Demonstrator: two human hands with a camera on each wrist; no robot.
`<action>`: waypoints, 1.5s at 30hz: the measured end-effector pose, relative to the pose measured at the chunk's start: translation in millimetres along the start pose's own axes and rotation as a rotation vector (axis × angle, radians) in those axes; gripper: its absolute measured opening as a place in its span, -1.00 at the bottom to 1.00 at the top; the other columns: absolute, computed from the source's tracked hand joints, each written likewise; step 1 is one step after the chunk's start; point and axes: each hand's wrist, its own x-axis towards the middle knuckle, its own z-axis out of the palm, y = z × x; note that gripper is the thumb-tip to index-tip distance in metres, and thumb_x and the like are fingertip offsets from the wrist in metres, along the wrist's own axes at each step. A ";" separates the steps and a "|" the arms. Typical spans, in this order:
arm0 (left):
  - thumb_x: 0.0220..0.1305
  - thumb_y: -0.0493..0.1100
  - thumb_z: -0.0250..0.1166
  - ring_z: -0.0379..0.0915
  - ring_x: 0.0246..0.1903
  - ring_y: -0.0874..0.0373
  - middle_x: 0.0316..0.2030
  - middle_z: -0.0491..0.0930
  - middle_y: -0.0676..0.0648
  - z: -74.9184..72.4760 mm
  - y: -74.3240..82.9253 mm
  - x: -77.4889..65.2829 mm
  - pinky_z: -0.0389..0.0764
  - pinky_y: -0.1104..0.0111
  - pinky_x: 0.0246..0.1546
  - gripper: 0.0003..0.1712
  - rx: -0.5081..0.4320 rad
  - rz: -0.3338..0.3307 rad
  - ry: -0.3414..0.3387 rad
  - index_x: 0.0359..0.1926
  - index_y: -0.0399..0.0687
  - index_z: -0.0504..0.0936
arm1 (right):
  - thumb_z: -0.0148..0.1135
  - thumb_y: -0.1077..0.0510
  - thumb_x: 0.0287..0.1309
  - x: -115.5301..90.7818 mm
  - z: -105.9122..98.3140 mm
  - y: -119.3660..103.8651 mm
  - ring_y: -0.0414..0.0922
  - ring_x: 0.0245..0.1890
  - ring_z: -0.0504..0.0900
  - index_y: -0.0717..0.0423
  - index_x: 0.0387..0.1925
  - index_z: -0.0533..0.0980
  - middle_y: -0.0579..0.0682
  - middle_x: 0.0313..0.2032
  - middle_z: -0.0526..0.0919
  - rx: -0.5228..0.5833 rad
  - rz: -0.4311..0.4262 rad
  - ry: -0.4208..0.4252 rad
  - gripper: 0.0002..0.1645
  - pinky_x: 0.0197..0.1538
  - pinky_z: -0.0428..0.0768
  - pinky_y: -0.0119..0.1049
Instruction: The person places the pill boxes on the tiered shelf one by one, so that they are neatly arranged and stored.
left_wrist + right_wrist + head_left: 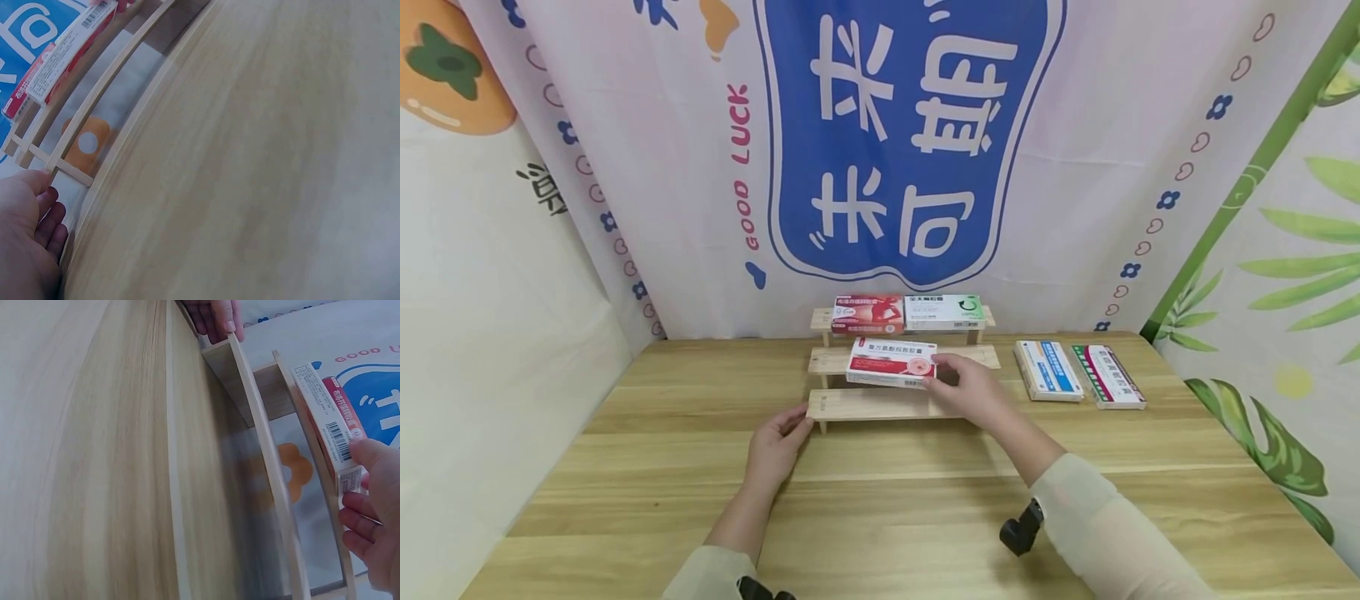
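A three-tier wooden stand [865, 405] stands at the back of the table. My left hand [775, 447] grips the left end of its lowest tier, thumb near the top edge and fingers below, as the right wrist view also shows. My right hand [973, 390] pinches the right end of a white and red medicine box [887, 363] at the middle tier. The box's barcode side shows in the right wrist view; whether its whole base rests on the tier I cannot tell. On the top tier sit a red medicine box [868, 314] and a white and green medicine box [943, 312], side by side.
Right of the stand, a white and blue medicine box [1048, 372] and a green, white and maroon medicine box [1108, 377] lie on the wooden table [700, 483]. A printed cloth [685, 167] hangs right behind the stand.
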 end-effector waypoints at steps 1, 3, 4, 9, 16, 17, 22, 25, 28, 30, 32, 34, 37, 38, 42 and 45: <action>0.35 -0.18 0.24 0.58 0.11 -0.07 0.08 0.64 -0.22 0.0 0.0 -0.1 0.58 0.16 0.18 -0.62 -0.001 0.001 0.001 0.14 -0.20 0.59 | 0.28 -0.15 0.21 1.2 2.0 -0.1 0.01 0.19 0.56 0.02 0.25 0.47 0.03 0.11 0.64 0.008 -0.003 0.011 -0.37 0.32 0.48 0.00; 0.35 -0.18 0.25 0.58 0.11 -0.08 0.08 0.64 -0.23 0.0 -0.1 -0.3 0.57 0.16 0.18 -0.62 -0.002 0.003 -0.001 0.14 -0.21 0.59 | 0.30 -0.12 0.21 3.4 6.3 -0.9 -0.01 0.14 0.60 0.03 0.21 0.50 0.02 0.06 0.68 0.026 -0.011 0.039 -0.40 0.30 0.50 -0.03; 0.35 -0.18 0.24 0.58 0.11 -0.08 0.08 0.64 -0.23 -0.1 0.0 -0.3 0.57 0.15 0.19 -0.62 0.000 0.002 -0.002 0.14 -0.20 0.58 | 0.30 -0.11 0.21 4.6 8.6 -1.1 -0.01 0.12 0.61 0.04 0.21 0.51 0.02 0.04 0.69 0.032 -0.011 0.052 -0.42 0.29 0.51 -0.04; 0.35 -0.16 0.24 0.57 0.12 -0.06 0.09 0.64 -0.22 -0.1 0.9 0.0 0.57 0.16 0.19 -0.62 -0.003 -0.012 -0.006 0.15 -0.19 0.58 | 0.29 -0.10 0.23 9.2 18.0 -4.4 -0.02 0.10 0.64 0.03 0.21 0.52 0.04 0.06 0.69 0.044 0.002 0.092 -0.43 0.26 0.55 -0.08; 0.35 -0.17 0.24 0.58 0.11 -0.08 0.07 0.65 -0.23 -0.1 1.0 -1.1 0.58 0.14 0.18 -0.63 0.004 -0.008 0.010 0.13 -0.20 0.59 | 0.26 -0.16 0.24 14.0 22.7 -12.3 -0.02 0.17 0.60 -0.03 0.24 0.50 0.04 0.14 0.65 0.035 0.019 0.090 -0.41 0.28 0.54 -0.09; 0.35 -0.17 0.25 0.58 0.11 -0.08 0.07 0.65 -0.22 -0.1 1.3 -1.2 0.58 0.14 0.18 -0.63 0.007 -0.009 0.010 0.13 -0.19 0.59 | 0.26 -0.16 0.24 14.8 23.3 -12.9 -0.02 0.17 0.60 -0.04 0.24 0.50 0.04 0.14 0.65 0.031 0.018 0.091 -0.41 0.28 0.53 -0.09; 0.35 -0.18 0.25 0.58 0.10 -0.07 0.08 0.65 -0.22 0.1 2.6 -1.0 0.59 0.17 0.17 -0.63 -0.005 -0.011 0.009 0.13 -0.19 0.60 | 0.25 -0.14 0.26 18.7 26.2 -15.4 -0.02 0.13 0.61 -0.04 0.24 0.50 0.04 0.13 0.65 0.018 0.016 0.094 -0.43 0.25 0.56 -0.08; 0.36 -0.19 0.24 0.59 0.10 -0.07 0.08 0.64 -0.24 0.1 2.9 -0.5 0.59 0.17 0.17 -0.63 -0.011 -0.004 0.004 0.13 -0.22 0.59 | 0.25 -0.14 0.26 20.2 27.7 -16.0 -0.04 0.09 0.62 -0.05 0.24 0.50 0.03 0.13 0.65 0.014 0.020 0.096 -0.43 0.22 0.58 -0.09; 0.36 -0.18 0.24 0.58 0.11 -0.07 0.08 0.64 -0.24 -0.1 2.9 -0.8 0.57 0.16 0.18 -0.63 -0.003 -0.001 0.001 0.14 -0.21 0.58 | 0.25 -0.15 0.26 20.5 28.5 -15.6 -0.05 0.05 0.63 -0.06 0.25 0.50 0.02 0.11 0.66 0.020 0.026 0.095 -0.42 0.19 0.59 -0.11; 0.35 -0.19 0.24 0.57 0.12 -0.08 0.09 0.63 -0.24 -0.3 2.6 -1.1 0.57 0.15 0.19 -0.63 0.003 0.001 -0.001 0.14 -0.21 0.58 | 0.24 -0.17 0.25 19.6 28.4 -14.8 -0.06 0.02 0.63 -0.07 0.25 0.49 0.01 0.09 0.66 0.033 0.031 0.090 -0.41 0.16 0.61 -0.11; 0.35 -0.18 0.24 0.57 0.12 -0.08 0.09 0.63 -0.24 0.0 2.0 -1.1 0.56 0.14 0.20 -0.63 0.004 -0.001 -0.001 0.14 -0.20 0.58 | 0.24 -0.20 0.25 18.5 27.8 -12.8 -0.06 0.01 0.63 -0.08 0.26 0.48 0.01 0.09 0.66 0.055 0.035 0.086 -0.39 0.15 0.61 -0.10; 0.35 -0.19 0.24 0.57 0.12 -0.08 0.09 0.63 -0.24 0.4 1.6 -0.7 0.56 0.14 0.20 -0.63 0.001 -0.001 -0.001 0.14 -0.21 0.59 | 0.24 -0.22 0.24 16.2 25.6 -10.2 -0.06 0.03 0.62 -0.09 0.26 0.47 0.01 0.11 0.64 0.083 0.041 0.083 -0.38 0.16 0.60 -0.09; 0.35 -0.18 0.25 0.57 0.12 -0.07 0.08 0.64 -0.23 0.9 2.0 -0.5 0.57 0.15 0.20 -0.63 0.000 -0.005 -0.001 0.13 -0.19 0.59 | 0.25 -0.20 0.23 12.3 19.6 -3.4 -0.03 0.12 0.61 -0.06 0.26 0.46 0.03 0.17 0.60 0.123 0.040 0.088 -0.37 0.23 0.57 -0.05; 0.35 -0.18 0.25 0.57 0.12 -0.07 0.09 0.64 -0.23 0.9 2.4 -0.7 0.57 0.15 0.19 -0.63 0.001 -0.003 0.000 0.13 -0.19 0.59 | 0.26 -0.19 0.23 10.7 16.7 -0.4 -0.01 0.13 0.60 -0.04 0.26 0.46 0.05 0.19 0.59 0.132 0.039 0.090 -0.37 0.24 0.56 -0.04; 0.34 -0.19 0.25 0.57 0.12 -0.09 0.09 0.63 -0.25 0.6 3.2 -0.9 0.56 0.14 0.19 -0.62 -0.003 -0.003 -0.001 0.14 -0.21 0.58 | 0.26 -0.11 0.25 2.8 2.2 16.0 0.08 0.18 0.57 0.06 0.28 0.42 0.14 0.23 0.54 0.134 0.015 0.106 -0.36 0.29 0.51 0.01; 0.35 -0.20 0.25 0.57 0.12 -0.10 0.09 0.63 -0.26 -0.1 3.3 -0.7 0.56 0.14 0.19 -0.62 -0.003 -0.005 0.000 0.14 -0.23 0.58 | 0.24 -0.10 0.27 -4.4 -10.4 31.4 0.13 0.20 0.53 0.07 0.31 0.39 0.17 0.26 0.51 0.117 0.027 0.119 -0.34 0.26 0.52 0.06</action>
